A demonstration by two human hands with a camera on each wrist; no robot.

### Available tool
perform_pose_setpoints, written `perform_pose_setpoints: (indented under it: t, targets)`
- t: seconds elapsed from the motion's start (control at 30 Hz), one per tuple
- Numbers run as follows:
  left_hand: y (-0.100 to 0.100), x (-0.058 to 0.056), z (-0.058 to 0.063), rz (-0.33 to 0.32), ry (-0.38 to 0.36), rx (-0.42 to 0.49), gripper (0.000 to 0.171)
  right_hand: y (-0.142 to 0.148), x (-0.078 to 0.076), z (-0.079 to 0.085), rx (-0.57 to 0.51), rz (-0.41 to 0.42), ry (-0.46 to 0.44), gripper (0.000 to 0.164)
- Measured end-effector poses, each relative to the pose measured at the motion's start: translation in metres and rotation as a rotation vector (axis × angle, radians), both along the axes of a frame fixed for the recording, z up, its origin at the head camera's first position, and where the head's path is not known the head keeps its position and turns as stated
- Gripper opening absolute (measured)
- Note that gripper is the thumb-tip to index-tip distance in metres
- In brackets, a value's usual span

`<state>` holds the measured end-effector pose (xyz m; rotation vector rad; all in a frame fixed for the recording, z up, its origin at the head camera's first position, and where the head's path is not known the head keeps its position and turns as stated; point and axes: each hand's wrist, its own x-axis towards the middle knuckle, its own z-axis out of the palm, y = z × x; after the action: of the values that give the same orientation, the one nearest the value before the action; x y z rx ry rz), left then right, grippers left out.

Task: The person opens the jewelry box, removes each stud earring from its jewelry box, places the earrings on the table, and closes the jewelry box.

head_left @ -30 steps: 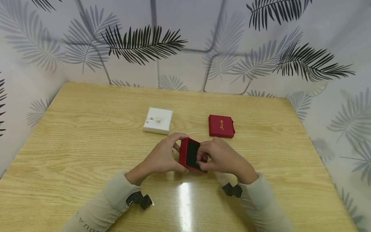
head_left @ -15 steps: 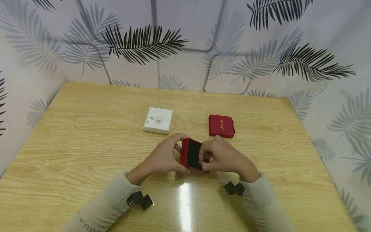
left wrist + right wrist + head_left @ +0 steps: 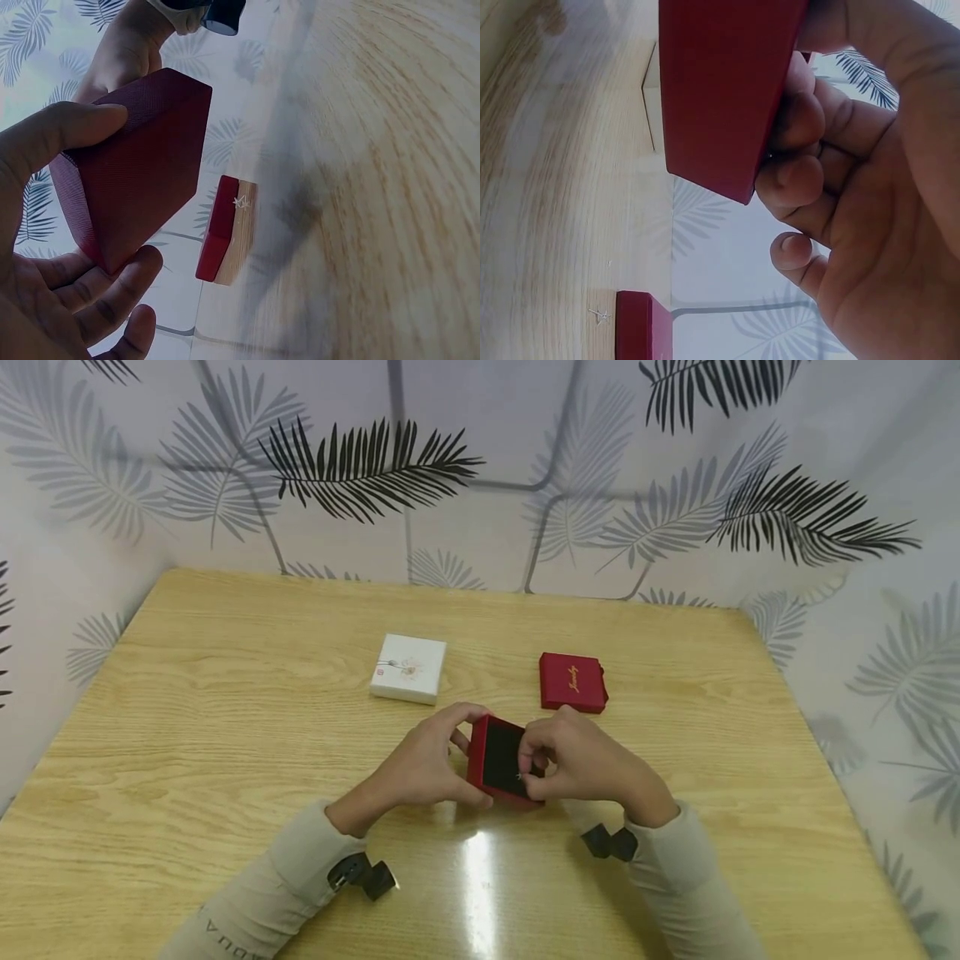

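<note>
My left hand (image 3: 431,760) grips an open red jewelry box (image 3: 477,752) by its sides, thumb at the near side and fingers at the far side. It is raised and tilted, with a black insert (image 3: 501,760) facing my right hand (image 3: 577,760). The right thumb and fingertips pinch a small silvery earring (image 3: 519,776) at the insert; most of it is hidden by the fingers. A silver star-shaped earring (image 3: 241,202) lies on the table beside a red box lid (image 3: 217,229) in the left wrist view. The right wrist view also shows that star earring (image 3: 600,316).
A white box (image 3: 408,668) with a printed flower lies behind my left hand. The red lid with gold lettering (image 3: 572,682) is farther right. The wooden table (image 3: 225,693) ends at a leaf-patterned curtain (image 3: 465,543).
My right hand has shifted slightly right, still pinching at the insert. The red box has moved slightly right with the left hand's grip unchanged.
</note>
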<state>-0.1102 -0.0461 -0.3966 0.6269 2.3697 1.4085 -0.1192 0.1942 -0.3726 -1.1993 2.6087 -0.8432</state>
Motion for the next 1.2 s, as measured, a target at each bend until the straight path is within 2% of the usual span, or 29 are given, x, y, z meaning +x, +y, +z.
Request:
perform_pose_setpoints:
  t: [0.37,0.53,0.8,1.07,1.2]
  targets:
    - [0.0005,0.0006,0.0001,0.001,0.001,0.010,0.090,0.0007,0.0001,0.0003,-0.017,-0.010,0.017,0.012]
    - [0.0007,0.0006,-0.0002,-0.034,0.034,0.017,0.092,-0.0003,0.0017,0.0014,0.026,-0.033,0.045,0.012]
    - [-0.0002,-0.0007,-0.0034,-0.091,0.117,0.049,0.073,0.0014,0.0019,0.0035,0.036,-0.050,0.045,0.014]
    - [0.0007,-0.0007,-0.0042,-0.087,0.132,0.056,0.069,0.0043,-0.0013,0.0034,-0.070,0.000,0.003,0.013]
    - [0.0000,-0.0003,-0.0029,-0.091,0.141,0.043,0.066,0.0055,-0.0023,0.0033,-0.079,0.001,0.016,0.013]
